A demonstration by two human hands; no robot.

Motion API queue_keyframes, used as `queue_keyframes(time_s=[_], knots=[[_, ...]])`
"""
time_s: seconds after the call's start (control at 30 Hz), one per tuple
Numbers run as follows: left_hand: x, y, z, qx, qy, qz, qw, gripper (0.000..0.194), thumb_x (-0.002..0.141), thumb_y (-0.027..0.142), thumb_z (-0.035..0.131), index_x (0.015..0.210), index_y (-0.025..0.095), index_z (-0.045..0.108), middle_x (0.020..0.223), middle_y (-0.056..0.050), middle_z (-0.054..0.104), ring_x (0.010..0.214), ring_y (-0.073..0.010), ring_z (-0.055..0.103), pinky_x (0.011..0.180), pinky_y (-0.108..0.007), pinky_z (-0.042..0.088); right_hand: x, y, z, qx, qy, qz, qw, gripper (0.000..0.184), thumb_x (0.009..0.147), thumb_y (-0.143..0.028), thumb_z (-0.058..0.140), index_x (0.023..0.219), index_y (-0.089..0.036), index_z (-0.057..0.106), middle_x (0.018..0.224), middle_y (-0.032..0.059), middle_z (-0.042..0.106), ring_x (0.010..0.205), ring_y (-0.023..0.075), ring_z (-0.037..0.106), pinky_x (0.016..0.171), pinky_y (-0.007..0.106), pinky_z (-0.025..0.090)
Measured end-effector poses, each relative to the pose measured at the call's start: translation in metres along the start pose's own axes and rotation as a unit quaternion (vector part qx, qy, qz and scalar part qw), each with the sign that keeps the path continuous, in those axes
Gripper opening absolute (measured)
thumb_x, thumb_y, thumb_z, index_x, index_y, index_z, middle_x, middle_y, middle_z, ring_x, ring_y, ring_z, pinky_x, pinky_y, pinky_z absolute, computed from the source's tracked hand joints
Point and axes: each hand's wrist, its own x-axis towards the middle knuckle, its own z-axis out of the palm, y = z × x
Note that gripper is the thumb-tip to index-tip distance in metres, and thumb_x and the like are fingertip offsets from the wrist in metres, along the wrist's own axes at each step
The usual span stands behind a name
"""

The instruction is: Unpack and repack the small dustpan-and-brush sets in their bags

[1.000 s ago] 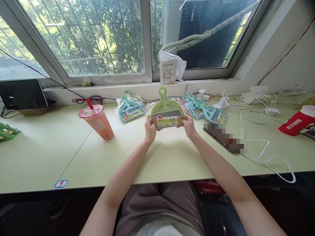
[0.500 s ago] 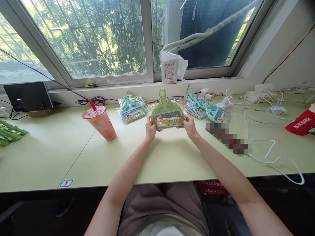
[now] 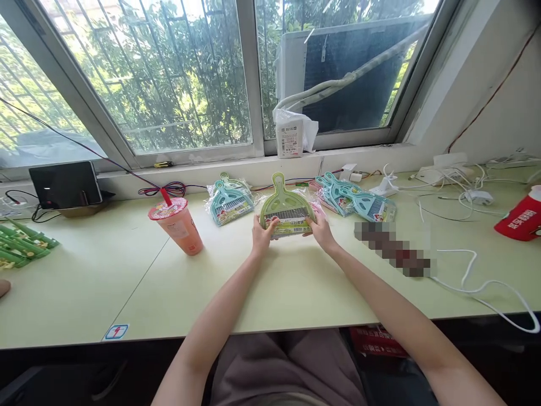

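A green mini dustpan and brush set (image 3: 285, 204) in clear wrapping is held upright over the desk, its handle loop pointing up and a printed label across its lower part. My left hand (image 3: 262, 232) grips its lower left edge, thumb on the front. At the lower right edge, my right hand (image 3: 320, 229) grips the same set, thumb also in front. Behind and to the left lie wrapped sets in teal and green (image 3: 230, 200). Several more wrapped sets, teal and pink (image 3: 355, 195), lie overlapping behind my right hand.
On the left of the desk (image 3: 203, 304) stand a lidded pink drink cup (image 3: 180, 228) and a tablet (image 3: 65, 185). Green bamboo-like pieces (image 3: 23, 242) lie farther left, near a bit of another person's hand (image 3: 4, 287). A pixelated flat object (image 3: 395, 248), white cable (image 3: 477, 287) and red container (image 3: 520, 217) are right.
The view has tilted up slightly, so everything sits lower in the picture. Both hands keep hold of the green set. A bit of another person's hand now shows at the left edge.
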Motion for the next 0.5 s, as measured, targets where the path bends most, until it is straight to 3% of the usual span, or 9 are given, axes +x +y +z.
queue_keyframes(time_s=[0.13,0.3,0.4,0.5], knots=[[-0.006,0.008,0.003,0.050,0.045,0.016,0.998,0.060,0.059,0.047,0.081,0.101,0.020,0.047,0.081,-0.001,0.064,0.060,-0.0136,0.062,0.040,-0.022,0.051,-0.006,-0.006,0.002,-0.121,0.043,-0.033,0.991,0.048,0.081,-0.058,0.051,0.107,-0.020,0.062,0.087,0.0091,0.065,0.081,0.0263,0.064,0.061,0.037,0.055],[-0.015,0.011,0.010,0.065,0.074,0.034,0.995,0.055,0.063,0.047,0.078,0.102,0.021,0.048,0.076,0.001,0.062,0.057,-0.0135,0.060,0.040,-0.023,0.050,-0.016,-0.017,0.006,-0.281,0.128,-0.067,0.949,0.066,0.072,-0.064,0.065,0.121,-0.021,0.054,0.100,0.0117,0.068,0.094,0.0307,0.063,0.073,0.036,0.049],[-0.018,0.010,0.014,0.067,0.076,0.035,0.994,0.054,0.065,0.048,0.077,0.102,0.022,0.047,0.075,0.002,0.062,0.056,-0.0137,0.060,0.040,-0.023,0.050,-0.018,-0.020,0.006,-0.276,0.136,-0.050,0.950,0.064,0.071,-0.062,0.067,0.120,-0.022,0.055,0.097,0.0099,0.069,0.089,0.0286,0.064,0.071,0.036,0.049],[-0.017,0.008,0.014,0.059,0.062,0.037,0.996,0.049,0.068,0.047,0.074,0.100,0.022,0.046,0.076,0.001,0.062,0.057,-0.0139,0.061,0.040,-0.023,0.050,-0.016,-0.021,0.004,-0.208,0.107,-0.032,0.972,0.060,0.071,-0.058,0.068,0.117,-0.022,0.056,0.095,0.0083,0.069,0.075,0.0238,0.065,0.061,0.034,0.052]])
